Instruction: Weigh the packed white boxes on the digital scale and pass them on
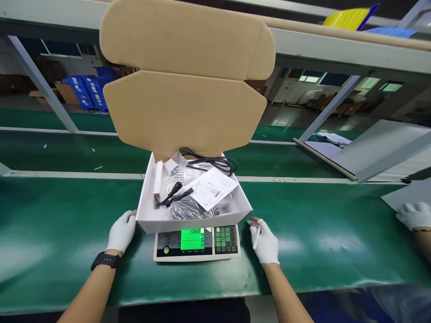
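Observation:
An open carton [193,224], white outside with a brown lid [188,107] standing up, rests on a weighing scale [198,257]. My left hand [121,231], in a white glove with bare fingertips, is at the carton's front left corner, fingertips against its side. To the right of the scale, my right hand [264,241] is loosely curled with nothing in it, a little apart from the carton. Inside the carton lie a white printed sheet [214,187], a coiled black cable [218,163], a cable with connectors [173,195], a white tube-like piece [158,178] and a clear-bagged dark item [190,210].
The scale's green display [192,240] is lit, its top edge covered by the carton. Underneath is a green work surface [67,251]. A co-worker's gloved hand [415,215] is at the far right. A shelf beam [336,45] crosses above, and blue bins [89,92] stand beyond.

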A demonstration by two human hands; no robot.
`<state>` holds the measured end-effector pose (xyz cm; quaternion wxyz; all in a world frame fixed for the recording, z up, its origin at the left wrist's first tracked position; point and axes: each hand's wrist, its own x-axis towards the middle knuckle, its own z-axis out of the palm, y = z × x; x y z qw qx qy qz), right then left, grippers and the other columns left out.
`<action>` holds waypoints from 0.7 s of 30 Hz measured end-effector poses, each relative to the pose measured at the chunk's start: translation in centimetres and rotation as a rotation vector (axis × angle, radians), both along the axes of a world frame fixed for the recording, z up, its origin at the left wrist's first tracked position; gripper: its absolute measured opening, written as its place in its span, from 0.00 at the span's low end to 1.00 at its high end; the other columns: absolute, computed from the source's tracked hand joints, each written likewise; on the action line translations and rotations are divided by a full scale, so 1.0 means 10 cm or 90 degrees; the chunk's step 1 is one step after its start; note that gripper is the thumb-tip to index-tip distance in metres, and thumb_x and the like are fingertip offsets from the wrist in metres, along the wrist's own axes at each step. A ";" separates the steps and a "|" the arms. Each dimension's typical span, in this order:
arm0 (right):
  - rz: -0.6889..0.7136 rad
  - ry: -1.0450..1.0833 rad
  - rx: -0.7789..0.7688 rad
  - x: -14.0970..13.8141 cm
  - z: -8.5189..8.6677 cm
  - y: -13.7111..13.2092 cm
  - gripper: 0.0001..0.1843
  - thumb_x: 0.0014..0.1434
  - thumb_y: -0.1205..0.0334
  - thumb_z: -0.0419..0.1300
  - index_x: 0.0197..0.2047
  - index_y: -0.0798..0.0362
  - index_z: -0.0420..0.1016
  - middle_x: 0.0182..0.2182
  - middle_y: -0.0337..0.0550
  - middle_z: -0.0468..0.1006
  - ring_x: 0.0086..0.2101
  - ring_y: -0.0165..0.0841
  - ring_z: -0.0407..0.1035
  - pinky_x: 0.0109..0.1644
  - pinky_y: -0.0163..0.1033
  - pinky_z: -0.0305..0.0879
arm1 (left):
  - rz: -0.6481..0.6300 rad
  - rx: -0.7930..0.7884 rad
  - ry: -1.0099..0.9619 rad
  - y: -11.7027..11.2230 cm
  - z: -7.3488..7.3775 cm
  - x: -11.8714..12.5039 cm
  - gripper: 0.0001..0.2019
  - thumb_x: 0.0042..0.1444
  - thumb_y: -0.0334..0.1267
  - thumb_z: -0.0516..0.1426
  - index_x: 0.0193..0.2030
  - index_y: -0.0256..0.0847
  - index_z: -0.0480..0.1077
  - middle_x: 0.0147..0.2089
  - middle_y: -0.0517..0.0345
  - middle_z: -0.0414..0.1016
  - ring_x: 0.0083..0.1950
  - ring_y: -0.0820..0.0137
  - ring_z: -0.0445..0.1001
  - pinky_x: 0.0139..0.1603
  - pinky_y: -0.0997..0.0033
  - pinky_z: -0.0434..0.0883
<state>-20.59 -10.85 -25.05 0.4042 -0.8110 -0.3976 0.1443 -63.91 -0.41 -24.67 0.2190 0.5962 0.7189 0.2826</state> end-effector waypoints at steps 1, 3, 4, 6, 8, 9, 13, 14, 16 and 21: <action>0.002 0.003 0.005 0.00 0.01 0.00 0.24 0.53 0.46 0.50 0.44 0.52 0.72 0.33 0.46 0.80 0.34 0.40 0.74 0.41 0.43 0.68 | 0.000 -0.004 0.007 -0.01 0.01 0.00 0.14 0.56 0.44 0.47 0.34 0.43 0.72 0.34 0.51 0.78 0.38 0.60 0.75 0.36 0.69 0.69; 0.014 0.028 0.022 0.00 0.03 0.00 0.23 0.52 0.45 0.51 0.43 0.52 0.72 0.33 0.46 0.80 0.37 0.42 0.74 0.44 0.44 0.68 | -0.001 -0.014 0.017 -0.03 0.03 0.00 0.16 0.56 0.46 0.46 0.35 0.43 0.72 0.35 0.51 0.78 0.39 0.59 0.75 0.36 0.69 0.68; 0.025 0.059 0.028 0.00 0.04 0.01 0.23 0.52 0.45 0.52 0.43 0.52 0.72 0.33 0.46 0.79 0.38 0.42 0.74 0.44 0.44 0.68 | -0.003 -0.017 0.017 -0.04 0.05 0.00 0.16 0.57 0.46 0.46 0.35 0.43 0.72 0.36 0.51 0.78 0.39 0.59 0.74 0.37 0.69 0.68; 0.049 0.153 0.037 -0.01 0.10 0.04 0.26 0.52 0.44 0.54 0.46 0.54 0.71 0.33 0.48 0.79 0.37 0.42 0.74 0.42 0.44 0.69 | -0.007 -0.024 0.009 -0.05 0.06 -0.01 0.18 0.57 0.47 0.45 0.34 0.43 0.72 0.36 0.51 0.78 0.40 0.59 0.74 0.37 0.69 0.67; 0.064 0.246 0.049 -0.01 0.22 0.09 0.31 0.52 0.41 0.54 0.51 0.57 0.69 0.31 0.48 0.78 0.33 0.40 0.73 0.36 0.42 0.70 | -0.014 -0.033 -0.004 -0.04 0.08 -0.04 0.19 0.57 0.49 0.44 0.33 0.42 0.71 0.34 0.52 0.78 0.39 0.60 0.74 0.37 0.70 0.67; 0.063 0.264 0.059 0.01 0.31 0.12 0.33 0.53 0.39 0.54 0.52 0.59 0.68 0.30 0.47 0.77 0.30 0.38 0.72 0.32 0.40 0.69 | -0.017 -0.037 -0.010 -0.02 0.08 -0.06 0.19 0.57 0.50 0.44 0.32 0.42 0.71 0.33 0.53 0.78 0.38 0.60 0.74 0.37 0.70 0.67; 0.056 0.167 0.129 0.07 0.83 0.30 0.36 0.56 0.32 0.50 0.39 0.60 0.75 0.21 0.40 0.67 0.20 0.29 0.59 0.21 0.34 0.55 | 0.015 -0.064 -0.052 0.12 0.08 -0.24 0.21 0.57 0.54 0.46 0.35 0.43 0.72 0.32 0.54 0.78 0.38 0.60 0.75 0.40 0.68 0.68; 0.058 0.143 0.158 0.06 0.99 0.36 0.35 0.56 0.32 0.50 0.36 0.60 0.76 0.20 0.39 0.65 0.19 0.28 0.56 0.20 0.34 0.52 | 0.029 -0.072 -0.079 0.17 0.08 -0.30 0.20 0.57 0.54 0.47 0.36 0.43 0.72 0.34 0.54 0.78 0.38 0.60 0.75 0.42 0.67 0.68; 0.070 0.116 0.233 0.00 1.32 0.49 0.33 0.56 0.33 0.52 0.33 0.58 0.75 0.20 0.38 0.64 0.19 0.27 0.55 0.21 0.33 0.51 | 0.058 -0.082 -0.160 0.29 0.07 -0.41 0.19 0.57 0.52 0.49 0.39 0.42 0.73 0.40 0.53 0.79 0.42 0.60 0.76 0.46 0.66 0.69; 0.197 -0.018 0.378 -0.57 2.06 0.85 0.21 0.60 0.44 0.56 0.33 0.55 0.75 0.22 0.39 0.67 0.22 0.29 0.60 0.26 0.35 0.57 | 0.093 -0.086 -0.464 0.56 0.22 -0.52 0.21 0.55 0.53 0.53 0.45 0.37 0.71 0.51 0.43 0.75 0.46 0.60 0.76 0.50 0.62 0.70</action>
